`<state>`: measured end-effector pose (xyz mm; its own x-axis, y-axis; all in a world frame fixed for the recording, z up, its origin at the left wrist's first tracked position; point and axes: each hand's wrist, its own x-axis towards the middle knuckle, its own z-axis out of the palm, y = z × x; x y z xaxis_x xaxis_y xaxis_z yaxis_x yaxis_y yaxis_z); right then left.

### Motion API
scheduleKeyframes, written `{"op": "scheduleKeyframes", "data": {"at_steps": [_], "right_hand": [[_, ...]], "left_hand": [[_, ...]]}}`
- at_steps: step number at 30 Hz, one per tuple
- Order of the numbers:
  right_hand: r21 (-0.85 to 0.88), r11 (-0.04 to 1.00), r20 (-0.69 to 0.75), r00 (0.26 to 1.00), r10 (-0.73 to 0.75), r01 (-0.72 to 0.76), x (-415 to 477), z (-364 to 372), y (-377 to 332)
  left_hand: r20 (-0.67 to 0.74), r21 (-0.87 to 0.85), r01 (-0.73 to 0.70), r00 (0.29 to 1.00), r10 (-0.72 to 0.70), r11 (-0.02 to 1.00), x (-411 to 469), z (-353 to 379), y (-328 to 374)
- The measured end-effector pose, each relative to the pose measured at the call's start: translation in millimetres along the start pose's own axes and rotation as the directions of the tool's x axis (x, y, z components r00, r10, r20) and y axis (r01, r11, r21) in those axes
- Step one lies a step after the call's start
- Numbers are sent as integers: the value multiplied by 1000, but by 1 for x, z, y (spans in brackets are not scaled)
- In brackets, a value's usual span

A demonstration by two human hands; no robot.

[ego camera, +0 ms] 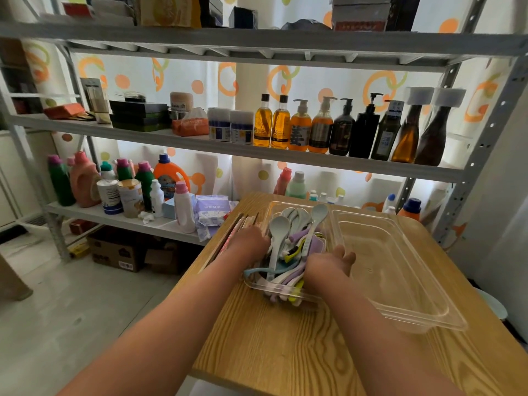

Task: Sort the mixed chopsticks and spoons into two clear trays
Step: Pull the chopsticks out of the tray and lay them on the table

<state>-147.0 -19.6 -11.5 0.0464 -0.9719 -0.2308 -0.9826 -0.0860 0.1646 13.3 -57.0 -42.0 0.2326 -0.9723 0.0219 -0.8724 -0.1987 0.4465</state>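
pastel spoons [288, 244] heaped in the left clear tray [297, 203], two pale blue bowls sticking up. chopsticks [228, 238] flat on the wooden table [285, 338], just left of that tray. left hand [248, 241] down at the pile's left edge, fingers hidden (grip impossible to tell). right hand [328, 264] against the pile's right side, fingers straight and spread, holding nothing. second clear tray [400, 267] just beside on the right. metal shelf [257, 152] of bottles [343, 130] behind.

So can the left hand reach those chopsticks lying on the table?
Probably yes. The chopsticks lie uncovered on the table, right beside the left hand. The tray of spoons sits on the hand's other side, so it doesn't block the way.
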Motion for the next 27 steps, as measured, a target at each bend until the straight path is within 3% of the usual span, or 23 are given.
{"op": "scheduleKeyframes", "data": {"at_steps": [9, 16, 27], "right_hand": [[32, 999, -61, 998, 10, -8, 2, 2, -1], [196, 977, -97, 990, 106, -85, 9, 7, -5], [135, 991, -181, 983, 43, -19, 7, -2, 6]], "left_hand": [[-23, 30, 26, 999, -26, 999, 1, 3, 2], [-32, 16, 13, 999, -13, 1000, -2, 2, 3], [-71, -72, 47, 996, -52, 996, -1, 6, 3]]}}
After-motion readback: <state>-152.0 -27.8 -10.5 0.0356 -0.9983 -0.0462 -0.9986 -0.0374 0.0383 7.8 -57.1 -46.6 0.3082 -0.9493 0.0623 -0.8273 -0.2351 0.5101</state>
